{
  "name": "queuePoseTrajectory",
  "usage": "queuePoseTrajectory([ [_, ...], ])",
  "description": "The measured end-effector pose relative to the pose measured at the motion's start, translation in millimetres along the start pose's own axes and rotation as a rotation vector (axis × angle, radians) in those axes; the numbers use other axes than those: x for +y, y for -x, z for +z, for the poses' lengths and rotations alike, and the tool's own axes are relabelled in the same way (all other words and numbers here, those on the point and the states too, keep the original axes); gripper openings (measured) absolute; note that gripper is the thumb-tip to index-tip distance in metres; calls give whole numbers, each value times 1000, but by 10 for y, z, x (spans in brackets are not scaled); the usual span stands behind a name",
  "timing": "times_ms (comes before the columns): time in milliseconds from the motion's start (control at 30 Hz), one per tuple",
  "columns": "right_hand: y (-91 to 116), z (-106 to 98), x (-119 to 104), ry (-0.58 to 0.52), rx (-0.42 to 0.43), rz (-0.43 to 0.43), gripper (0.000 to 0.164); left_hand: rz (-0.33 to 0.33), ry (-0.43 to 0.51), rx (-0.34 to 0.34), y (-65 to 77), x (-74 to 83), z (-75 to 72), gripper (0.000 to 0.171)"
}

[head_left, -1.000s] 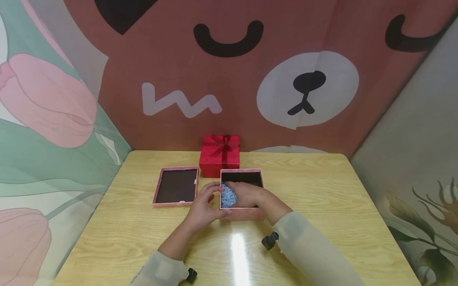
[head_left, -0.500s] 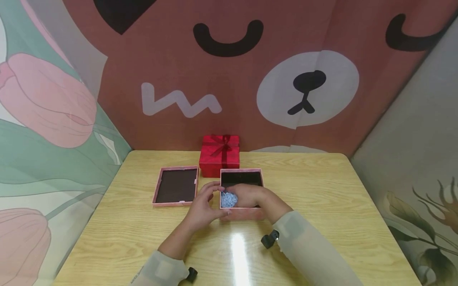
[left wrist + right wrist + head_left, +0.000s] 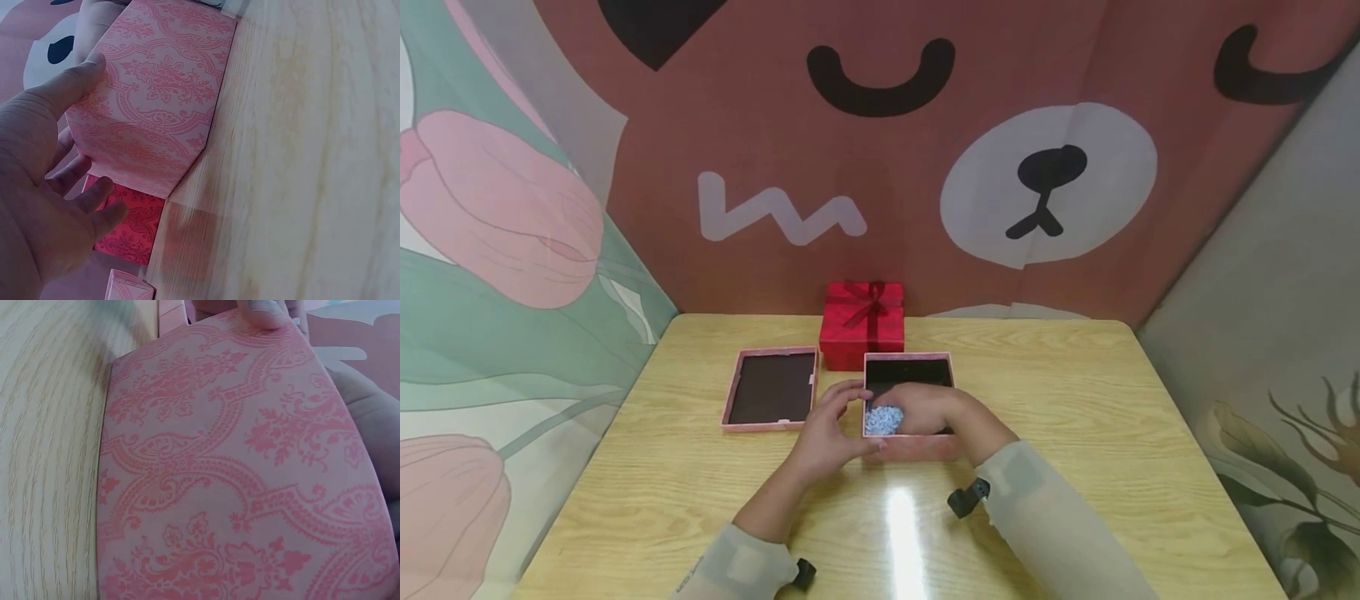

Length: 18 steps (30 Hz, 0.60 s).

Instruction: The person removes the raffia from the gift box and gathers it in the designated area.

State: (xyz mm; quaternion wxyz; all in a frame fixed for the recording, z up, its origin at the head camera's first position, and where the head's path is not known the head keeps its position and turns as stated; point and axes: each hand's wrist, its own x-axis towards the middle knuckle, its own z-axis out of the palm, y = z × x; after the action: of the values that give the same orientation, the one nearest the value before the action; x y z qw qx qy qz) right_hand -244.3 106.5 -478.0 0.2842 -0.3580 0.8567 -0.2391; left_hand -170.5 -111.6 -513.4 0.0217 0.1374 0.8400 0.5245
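Note:
A pink patterned gift box (image 3: pixel 913 450) stands uncovered on the table, its inside dark. At its left front corner my left hand (image 3: pixel 827 437) holds it, thumb on the front wall and a fingertip at the left rim. In the left wrist view the other fingers of the left hand (image 3: pixel 50 187) curve beside the box. My right hand (image 3: pixel 925 408) reaches down inside the box, its fingertips hidden. Light-blue shredded paper (image 3: pixel 883 420) lies against that hand in the box's left front corner.
The pink-edged lid (image 3: pixel 772 388) lies inside-up on the table to the left. Behind the box stands a red gift box (image 3: pixel 862 327) with a dark red ribbon bow. A printed bear curtain (image 3: pixel 775 275) hangs beyond the wooden table (image 3: pixel 1060 383).
The blue shredded paper has sunk lower in the box, so less of it shows at the left wall. My right hand has shifted slightly inside the box. The left hand stays in place.

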Motion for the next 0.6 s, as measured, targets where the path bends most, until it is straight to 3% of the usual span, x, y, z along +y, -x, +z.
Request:
queuePoseTrajectory([
  [300, 74, -53, -52, -40, 33, -44, 42, -20, -39, -1, 17, 7, -28, 67],
  [600, 202, -233, -77, -60, 67, -51, 52, -8, -54, -2, 26, 20, -49, 71],
])
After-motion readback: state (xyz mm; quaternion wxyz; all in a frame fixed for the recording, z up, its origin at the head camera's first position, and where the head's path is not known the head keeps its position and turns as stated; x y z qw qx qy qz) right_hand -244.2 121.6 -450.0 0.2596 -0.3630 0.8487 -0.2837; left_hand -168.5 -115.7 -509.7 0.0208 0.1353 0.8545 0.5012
